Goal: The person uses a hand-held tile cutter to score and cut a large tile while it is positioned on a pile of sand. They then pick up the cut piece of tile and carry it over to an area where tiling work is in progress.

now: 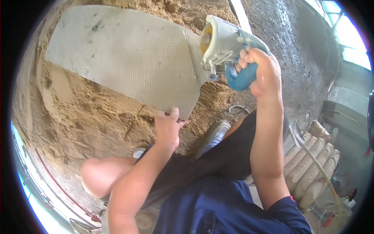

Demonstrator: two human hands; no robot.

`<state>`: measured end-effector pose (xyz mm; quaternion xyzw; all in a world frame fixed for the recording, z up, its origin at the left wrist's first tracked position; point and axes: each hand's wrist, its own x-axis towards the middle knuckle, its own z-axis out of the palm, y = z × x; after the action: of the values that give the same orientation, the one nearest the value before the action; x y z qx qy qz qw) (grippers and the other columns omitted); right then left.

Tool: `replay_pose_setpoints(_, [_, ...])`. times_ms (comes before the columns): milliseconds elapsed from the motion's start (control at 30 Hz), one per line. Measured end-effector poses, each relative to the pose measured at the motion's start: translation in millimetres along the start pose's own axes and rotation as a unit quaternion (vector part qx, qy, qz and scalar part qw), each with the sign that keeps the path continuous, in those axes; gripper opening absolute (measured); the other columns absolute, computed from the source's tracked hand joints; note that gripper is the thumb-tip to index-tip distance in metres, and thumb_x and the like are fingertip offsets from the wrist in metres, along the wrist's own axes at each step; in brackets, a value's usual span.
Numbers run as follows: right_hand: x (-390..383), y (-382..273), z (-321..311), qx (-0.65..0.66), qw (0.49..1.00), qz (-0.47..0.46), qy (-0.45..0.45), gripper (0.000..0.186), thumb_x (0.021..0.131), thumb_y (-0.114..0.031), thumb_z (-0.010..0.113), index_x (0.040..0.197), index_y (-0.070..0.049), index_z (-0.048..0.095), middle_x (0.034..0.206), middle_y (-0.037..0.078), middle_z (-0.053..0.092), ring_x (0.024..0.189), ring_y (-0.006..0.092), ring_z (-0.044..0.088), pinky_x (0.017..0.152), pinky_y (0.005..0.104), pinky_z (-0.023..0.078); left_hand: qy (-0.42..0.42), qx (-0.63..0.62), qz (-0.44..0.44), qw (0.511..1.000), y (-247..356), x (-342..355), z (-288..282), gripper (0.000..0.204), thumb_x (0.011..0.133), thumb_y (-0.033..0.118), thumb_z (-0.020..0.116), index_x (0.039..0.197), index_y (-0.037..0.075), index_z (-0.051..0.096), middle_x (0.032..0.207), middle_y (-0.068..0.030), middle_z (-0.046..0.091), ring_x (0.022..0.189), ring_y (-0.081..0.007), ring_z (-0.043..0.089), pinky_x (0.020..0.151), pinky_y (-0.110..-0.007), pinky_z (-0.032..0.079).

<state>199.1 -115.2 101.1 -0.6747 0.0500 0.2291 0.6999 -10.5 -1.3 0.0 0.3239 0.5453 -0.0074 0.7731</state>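
Note:
My right hand (259,72) is closed round the blue handle of a power saw (216,39) with a silver guard and a yellow round part, held up at the upper right of the grey board. My left hand (167,130) grips the near edge of that board (120,50), a large slab with a fine grid texture lying on sand. A narrower piece (194,62) adjoins the board's right side, partly hidden behind the saw.
Loose sand (85,105) surrounds the board. My knees and shoes (218,132) are below it. A long pale bar (237,11) lies at the top. Several paper sacks (315,163) and a curved metal strip (300,138) lie at right, near a wall with windows (346,31).

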Motion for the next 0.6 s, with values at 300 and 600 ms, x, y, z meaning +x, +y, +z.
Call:
replay_pose_setpoints(300, [-16.9, -61.6, -103.8, 0.242, 0.97, 0.002, -0.03, 0.028, 0.08, -0.006, 0.054, 0.106, 0.004, 0.058, 0.079, 0.003, 0.052, 0.066, 0.0139, 0.05, 0.063, 0.0319, 0.046, -0.032, 0.015, -0.044, 0.998, -16.2, -14.1, -4.1, 0.021, 0.097, 0.013, 0.059, 0.111, 0.003, 0.048, 0.113, -0.0112, 0.058, 0.1, -0.026, 0.061, 0.084, -0.043, 0.056])
replay_pose_setpoints(600, [-6.2, -1.9, -285.5, 0.329, 0.944, 0.003, 0.031, 0.012, 0.09, -0.013, 0.056, 0.093, -0.004, 0.049, 0.079, 0.001, 0.046, 0.072, 0.0144, 0.049, 0.074, 0.0288, 0.046, -0.151, 0.636, 0.383, 0.652, 69.1, -33.5, 41.4, 0.038, 0.094, 0.02, 0.064, 0.125, -0.002, 0.059, 0.123, -0.0192, 0.064, 0.117, -0.0324, 0.06, 0.099, -0.04, 0.048])
